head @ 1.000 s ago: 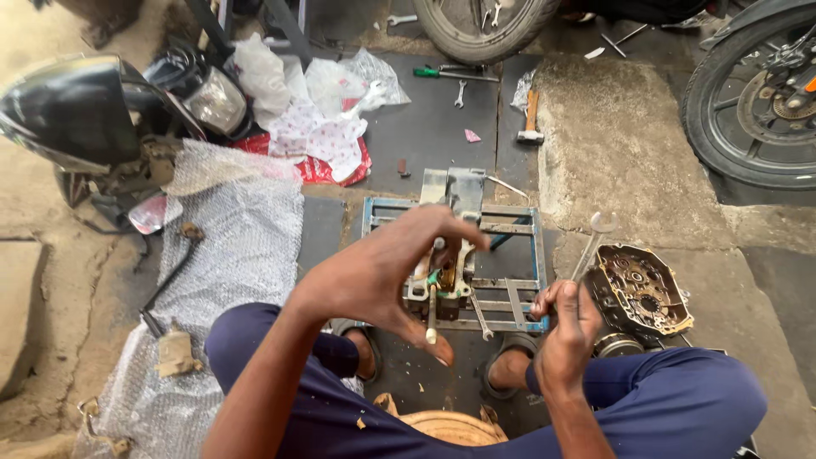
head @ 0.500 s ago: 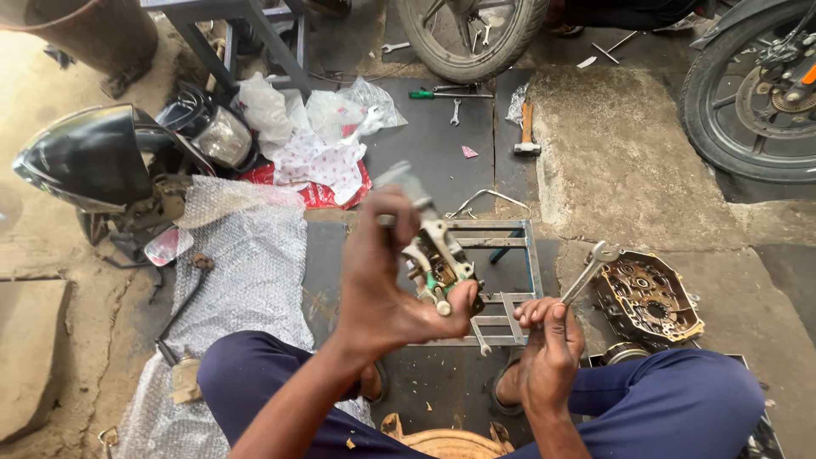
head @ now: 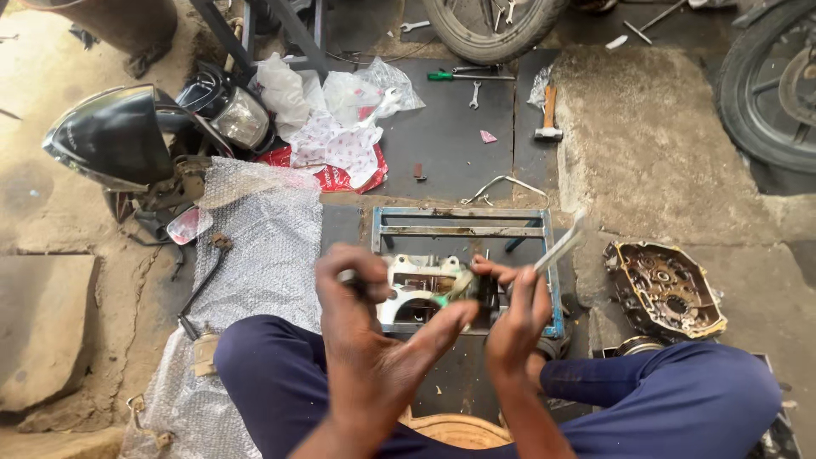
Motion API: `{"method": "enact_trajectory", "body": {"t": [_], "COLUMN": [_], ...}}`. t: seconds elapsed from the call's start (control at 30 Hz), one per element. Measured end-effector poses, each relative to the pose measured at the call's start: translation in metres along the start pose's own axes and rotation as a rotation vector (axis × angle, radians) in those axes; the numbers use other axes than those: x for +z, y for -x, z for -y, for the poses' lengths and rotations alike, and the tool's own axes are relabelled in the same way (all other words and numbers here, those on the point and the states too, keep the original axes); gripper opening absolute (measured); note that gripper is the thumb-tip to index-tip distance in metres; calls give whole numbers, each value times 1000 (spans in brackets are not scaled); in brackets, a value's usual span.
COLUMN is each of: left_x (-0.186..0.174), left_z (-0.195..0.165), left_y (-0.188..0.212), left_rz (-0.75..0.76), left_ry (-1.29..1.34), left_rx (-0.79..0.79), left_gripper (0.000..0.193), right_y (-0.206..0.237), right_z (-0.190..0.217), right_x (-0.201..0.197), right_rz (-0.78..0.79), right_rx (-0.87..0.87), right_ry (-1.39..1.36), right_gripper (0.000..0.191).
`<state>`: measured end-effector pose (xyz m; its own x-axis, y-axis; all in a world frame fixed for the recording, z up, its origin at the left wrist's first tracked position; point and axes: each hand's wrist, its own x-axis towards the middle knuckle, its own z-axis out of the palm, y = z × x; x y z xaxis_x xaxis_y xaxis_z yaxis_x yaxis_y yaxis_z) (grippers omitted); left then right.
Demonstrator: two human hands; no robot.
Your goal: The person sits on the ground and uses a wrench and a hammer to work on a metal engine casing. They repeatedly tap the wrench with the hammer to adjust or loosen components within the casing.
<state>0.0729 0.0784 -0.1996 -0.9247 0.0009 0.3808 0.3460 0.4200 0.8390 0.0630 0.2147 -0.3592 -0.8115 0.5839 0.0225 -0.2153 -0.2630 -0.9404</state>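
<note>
My left hand (head: pixel 367 331) grips a pale metal engine part (head: pixel 414 287) and holds it up in front of me, above a blue metal frame (head: pixel 463 223) on the floor. My right hand (head: pixel 516 308) is closed on the part's right side and also holds a flat metal tool (head: pixel 562 245) that sticks up to the right. Something small and green (head: pixel 441 299) shows between the two hands. My legs in dark blue trousers are crossed below.
An oily engine cover (head: pixel 665 291) lies at right. A headlight assembly (head: pixel 153 140), bubble wrap (head: pixel 265 255) and plastic bags (head: pixel 331 110) lie at left. A hammer (head: pixel 548 115), a screwdriver (head: pixel 467 76) and a spanner (head: pixel 474 95) rest on a dark mat near motorcycle tyres (head: pixel 769 85).
My left hand has brought the engine part down from a raised position to chest height. My right hand has moved in and closed on its right side.
</note>
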Motion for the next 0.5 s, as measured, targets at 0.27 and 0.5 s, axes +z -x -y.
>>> {"method": "enact_trajectory", "body": {"t": [0.27,0.5], "left_x": [-44,-48], "left_z": [87,83], "left_y": [-20,-24], "left_rz": [392,504], "left_ry": [-49,54], "left_rx": [3,-216], "left_gripper": [74,85], "right_y": [-29,-33], "right_z": [-13,-44], "right_x": [31,58], "right_rz": [172,116], "right_rx": [92,-113], "right_ry": [101,-68], "right_gripper": [40,43]}}
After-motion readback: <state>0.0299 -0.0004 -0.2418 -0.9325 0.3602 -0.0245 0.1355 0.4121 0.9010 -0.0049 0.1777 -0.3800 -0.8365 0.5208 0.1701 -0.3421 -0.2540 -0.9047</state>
